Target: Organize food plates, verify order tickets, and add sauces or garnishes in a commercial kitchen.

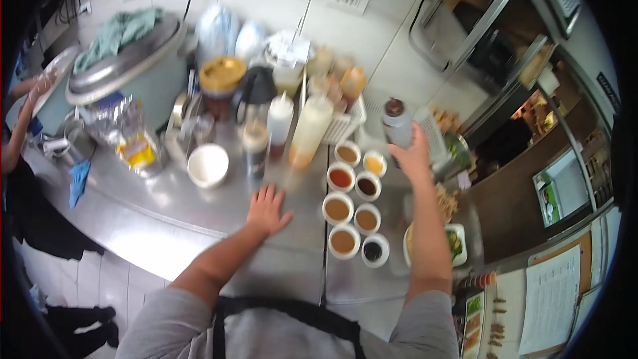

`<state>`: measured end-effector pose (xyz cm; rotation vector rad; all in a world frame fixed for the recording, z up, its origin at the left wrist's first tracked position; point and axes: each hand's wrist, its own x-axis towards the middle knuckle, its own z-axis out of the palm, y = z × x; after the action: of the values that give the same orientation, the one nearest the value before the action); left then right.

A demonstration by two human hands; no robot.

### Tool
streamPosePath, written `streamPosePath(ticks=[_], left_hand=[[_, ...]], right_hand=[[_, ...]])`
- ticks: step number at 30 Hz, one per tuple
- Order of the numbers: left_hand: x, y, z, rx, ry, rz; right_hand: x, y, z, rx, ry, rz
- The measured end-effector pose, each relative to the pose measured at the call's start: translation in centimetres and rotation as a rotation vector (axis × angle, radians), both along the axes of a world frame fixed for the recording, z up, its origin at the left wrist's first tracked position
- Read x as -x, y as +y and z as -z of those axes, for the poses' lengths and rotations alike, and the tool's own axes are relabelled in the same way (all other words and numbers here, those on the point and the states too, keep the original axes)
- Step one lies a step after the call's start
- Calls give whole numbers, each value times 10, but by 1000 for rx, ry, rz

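My left hand [268, 211] rests palm down on the steel counter [284, 264], fingers spread, holding nothing. With my right hand [414, 152] I grip a clear squeeze bottle [398, 124] with a dark top, upright beyond the bowls at the right. Between my hands stand two columns of small white bowls of sauce, among them one of red sauce [341, 178], one of yellow sauce [374, 164], one of brown sauce [338, 209] and one of black sauce [373, 251]. An empty white bowl [208, 164] sits beyond my left hand, near a squeeze bottle with a white cap [280, 119].
Along the wall stand a large lidded pot [149, 80] with a green cloth [119, 35], a gold-lidded jar [222, 76] and a white basket [344, 127]. A foil bag [130, 142] lies left. A tray of greens [456, 244] is beside my right forearm. Another person's arm [22, 124] shows far left.
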<state>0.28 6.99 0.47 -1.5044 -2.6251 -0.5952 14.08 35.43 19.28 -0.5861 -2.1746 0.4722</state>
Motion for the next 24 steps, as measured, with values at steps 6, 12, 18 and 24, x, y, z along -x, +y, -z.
streamPosePath(ticks=[6, 12, 18, 24], left_hand=[[-7, 0, -10, 35, -1, 14], [-5, 6, -4, -24, 9, 34], [-3, 9, -9, 0, -4, 45], [-4, 8, -6, -10, 12, 35]], right_hand=[[126, 52, 2, 284, 280, -51], [168, 59, 40, 422, 102, 182], [146, 44, 70, 349, 20, 312], [48, -16, 80, 684, 308, -123]])
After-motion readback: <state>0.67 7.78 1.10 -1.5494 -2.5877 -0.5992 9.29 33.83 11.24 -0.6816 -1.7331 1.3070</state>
